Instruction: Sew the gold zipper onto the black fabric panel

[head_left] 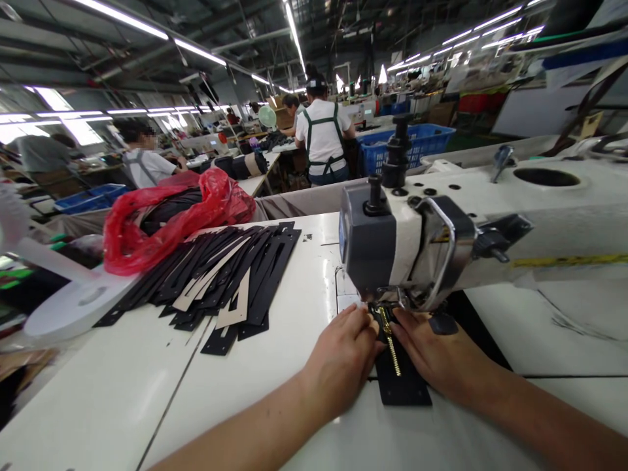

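**Left hand:** the left hand lies palm down at the near edge of the work, its fingers close together and pressing on the matt black flat strip just beside the zipper.

**Right hand:** the right hand lies palm down opposite the left, its fingers also narrow and flat, holding the strip down from the other side.

**Work piece:** a brass-toothed zipper lies lengthwise along the strip, between both hands, its far end running under the machine's foot, which is partly hidden.

**Machine:** a white-and-grey industrial sewing machine head stands directly over the zipper.

**Desk:** the long white desk carries the machine and a loose pile of black cut strips, mixed with beige strips, to the left of the hands.

**Beyond:** a crumpled red plastic bag sits past the pile. Farther off, a co-worker in a green apron stands beside a blue plastic crate.
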`<action>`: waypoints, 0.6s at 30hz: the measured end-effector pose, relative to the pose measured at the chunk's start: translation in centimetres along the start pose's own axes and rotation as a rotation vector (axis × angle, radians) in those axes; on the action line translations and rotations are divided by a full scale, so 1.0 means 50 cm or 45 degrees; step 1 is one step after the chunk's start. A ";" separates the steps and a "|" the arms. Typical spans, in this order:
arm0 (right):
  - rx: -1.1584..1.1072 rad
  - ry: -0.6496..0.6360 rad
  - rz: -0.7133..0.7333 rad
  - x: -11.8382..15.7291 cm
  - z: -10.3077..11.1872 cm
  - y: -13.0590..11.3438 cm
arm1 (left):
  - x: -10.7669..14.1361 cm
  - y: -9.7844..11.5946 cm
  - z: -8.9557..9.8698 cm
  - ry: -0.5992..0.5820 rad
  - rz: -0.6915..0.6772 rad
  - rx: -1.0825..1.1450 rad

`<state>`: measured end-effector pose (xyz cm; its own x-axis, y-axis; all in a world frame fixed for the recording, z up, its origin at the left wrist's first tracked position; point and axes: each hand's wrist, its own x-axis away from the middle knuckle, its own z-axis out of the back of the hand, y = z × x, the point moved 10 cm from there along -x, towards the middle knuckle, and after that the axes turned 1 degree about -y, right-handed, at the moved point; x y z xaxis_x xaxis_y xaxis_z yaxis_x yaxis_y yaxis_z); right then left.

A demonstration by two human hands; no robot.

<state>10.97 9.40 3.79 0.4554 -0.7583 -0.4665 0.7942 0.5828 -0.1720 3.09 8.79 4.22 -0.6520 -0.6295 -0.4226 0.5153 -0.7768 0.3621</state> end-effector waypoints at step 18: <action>-0.047 -0.068 -0.017 -0.014 -0.015 0.023 | -0.003 -0.036 -0.028 0.012 0.135 -0.073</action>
<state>11.27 10.79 3.28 0.4667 -0.7800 -0.4168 0.7852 0.5823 -0.2106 3.04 10.28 2.47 -0.5869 -0.7081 -0.3927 0.6120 -0.7055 0.3574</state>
